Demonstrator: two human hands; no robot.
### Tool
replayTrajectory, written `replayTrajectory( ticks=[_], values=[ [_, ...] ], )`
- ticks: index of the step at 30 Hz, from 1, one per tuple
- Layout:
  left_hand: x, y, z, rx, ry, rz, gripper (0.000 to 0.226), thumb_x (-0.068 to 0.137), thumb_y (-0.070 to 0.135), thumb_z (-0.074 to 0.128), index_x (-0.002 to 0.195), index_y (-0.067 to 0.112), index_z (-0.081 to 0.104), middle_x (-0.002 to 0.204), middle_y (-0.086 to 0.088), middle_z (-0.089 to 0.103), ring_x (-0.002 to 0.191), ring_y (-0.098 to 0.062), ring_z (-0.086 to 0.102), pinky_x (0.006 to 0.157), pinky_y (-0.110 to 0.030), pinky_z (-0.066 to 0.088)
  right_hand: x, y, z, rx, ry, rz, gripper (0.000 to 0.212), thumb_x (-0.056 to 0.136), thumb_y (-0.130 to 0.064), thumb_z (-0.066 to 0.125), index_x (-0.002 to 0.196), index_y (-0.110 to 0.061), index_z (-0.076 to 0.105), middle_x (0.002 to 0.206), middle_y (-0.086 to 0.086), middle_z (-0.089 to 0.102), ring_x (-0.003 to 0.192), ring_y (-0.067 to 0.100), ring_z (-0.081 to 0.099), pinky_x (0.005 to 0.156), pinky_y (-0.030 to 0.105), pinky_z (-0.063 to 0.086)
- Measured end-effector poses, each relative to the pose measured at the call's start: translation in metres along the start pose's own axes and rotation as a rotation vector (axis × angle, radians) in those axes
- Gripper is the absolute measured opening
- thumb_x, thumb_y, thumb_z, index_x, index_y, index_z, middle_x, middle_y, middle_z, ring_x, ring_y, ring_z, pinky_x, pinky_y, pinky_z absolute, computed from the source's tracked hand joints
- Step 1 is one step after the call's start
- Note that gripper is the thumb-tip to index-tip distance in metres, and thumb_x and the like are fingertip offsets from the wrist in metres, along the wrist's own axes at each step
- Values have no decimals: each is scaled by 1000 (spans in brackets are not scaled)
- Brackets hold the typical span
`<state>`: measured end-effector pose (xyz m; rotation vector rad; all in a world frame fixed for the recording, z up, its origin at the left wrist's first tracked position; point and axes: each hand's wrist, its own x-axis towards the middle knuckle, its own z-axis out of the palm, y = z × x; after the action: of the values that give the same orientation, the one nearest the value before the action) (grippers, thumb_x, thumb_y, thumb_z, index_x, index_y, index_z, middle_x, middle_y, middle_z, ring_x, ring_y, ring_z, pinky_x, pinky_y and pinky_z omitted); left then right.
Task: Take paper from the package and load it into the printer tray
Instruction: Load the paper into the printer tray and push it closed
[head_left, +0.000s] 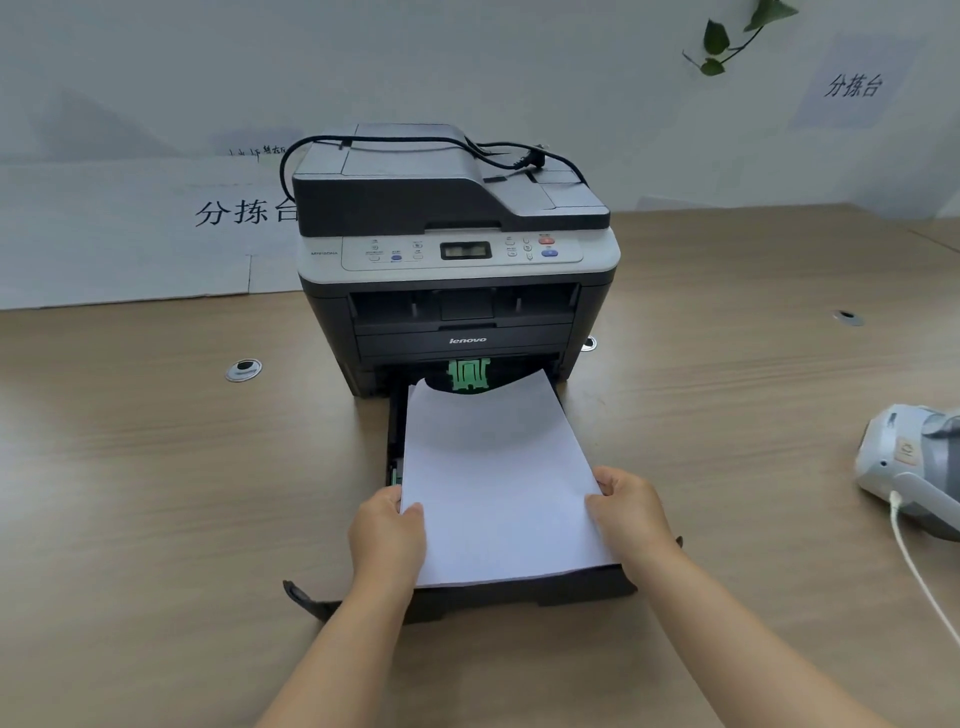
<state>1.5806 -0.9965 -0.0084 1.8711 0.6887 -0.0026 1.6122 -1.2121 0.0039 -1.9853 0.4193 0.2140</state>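
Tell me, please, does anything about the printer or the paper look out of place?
Yes: the power cable lies loose on top of the printer, its plug unconnected. The paper stack, held by both hands, sits slightly skewed over the open tray.

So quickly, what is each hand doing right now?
Left hand: closed on the left edge of the paper stack, over the printer tray.
Right hand: closed on the stack's right edge.

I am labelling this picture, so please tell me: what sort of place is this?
Probably an office or workroom. A printer stands on a long wooden desk with cable holes, and paper signs lean on the white wall behind it.
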Motion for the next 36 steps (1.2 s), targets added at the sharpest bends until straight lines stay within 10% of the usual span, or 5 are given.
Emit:
replayTrajectory(
  ticks=[6, 14, 20, 29, 36],
  values=[
    [11, 3, 7, -34, 25, -13, 40, 94, 3, 45, 64, 29, 49, 75, -1, 58, 72, -21, 51, 63, -28, 41, 16, -1, 6, 2, -22, -11, 43, 82, 8, 37, 92, -17, 71, 91, 0, 75, 86, 30, 72, 80, 48, 60],
    [26, 3, 19, -46, 41, 23, 25, 96, 3, 44, 96, 18, 64, 90, -2, 68, 81, -27, 64, 67, -28, 49, 40, 3, 16, -20, -3, -42, 45, 86, 8, 37, 109, -14, 68, 97, 1, 72, 90, 28, 70, 84, 44, 59],
    [38, 4, 25, 30, 59, 34, 26, 95, 1, 41, 97, 14, 63, 98, -7, 70, 72, -23, 55, 54, -22, 39, 47, -2, 22, -185, 22, -143, 42, 86, 10, 36, 108, -8, 67, 92, 4, 67, 67, 14, 56, 46, 3, 41],
    [38, 9, 31, 293, 6, -7, 35, 92, -10, 34, 116, -3, 58, 107, -16, 62, 80, -24, 48, 63, -24, 37, 51, -7, 35, -518, 23, -117, 36, 84, 14, 35, 60, -12, 30, 61, 2, 37, 56, 20, 33, 45, 25, 21],
    [32, 19, 31, 493, -109, -45, 43, 96, -4, 34, 138, -9, 32, 119, -21, 54, 88, -26, 49, 70, -27, 36, 37, -20, 35, -741, -53, -135, 49, 88, 14, 35, 58, -18, 13, 60, -2, 24, 49, 8, 20, 41, 19, 14]
  ],
)
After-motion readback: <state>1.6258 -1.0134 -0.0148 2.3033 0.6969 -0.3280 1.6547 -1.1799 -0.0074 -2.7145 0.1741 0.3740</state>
